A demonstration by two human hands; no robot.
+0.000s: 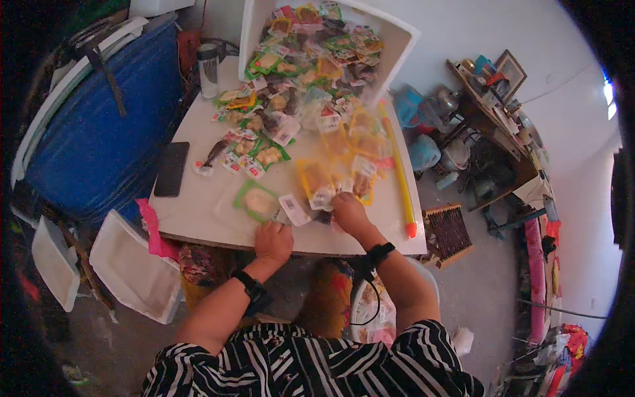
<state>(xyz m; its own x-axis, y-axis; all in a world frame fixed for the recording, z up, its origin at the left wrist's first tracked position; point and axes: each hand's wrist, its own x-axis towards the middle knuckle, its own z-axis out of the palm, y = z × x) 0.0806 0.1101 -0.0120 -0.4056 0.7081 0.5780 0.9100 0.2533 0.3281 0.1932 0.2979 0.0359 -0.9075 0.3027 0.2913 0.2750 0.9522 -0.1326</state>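
At the near table edge, my left hand [274, 241] is closed with its fingers curled under, and what they may hold is hidden. Just beyond it lies a blurred green-edged food packet [259, 201] with pale contents. A packet with a white label [294, 210] rests between my hands. My right hand [350, 213] is closed on a small food packet [323, 198], its fingertips partly hidden among others. Beside these fingers are yellow-edged packets [313, 177], smeared by motion. Farther off, more green-edged packets [270, 155] lie loosely on the white table [205, 205].
A tipped white foam box [400, 40] spills many packets onto the far table. A dark phone [171, 169] and a bottle [208, 69] are at left, a yellow stick [399, 175] at right. Below the right side stands a white bin [426, 281] with packets inside.
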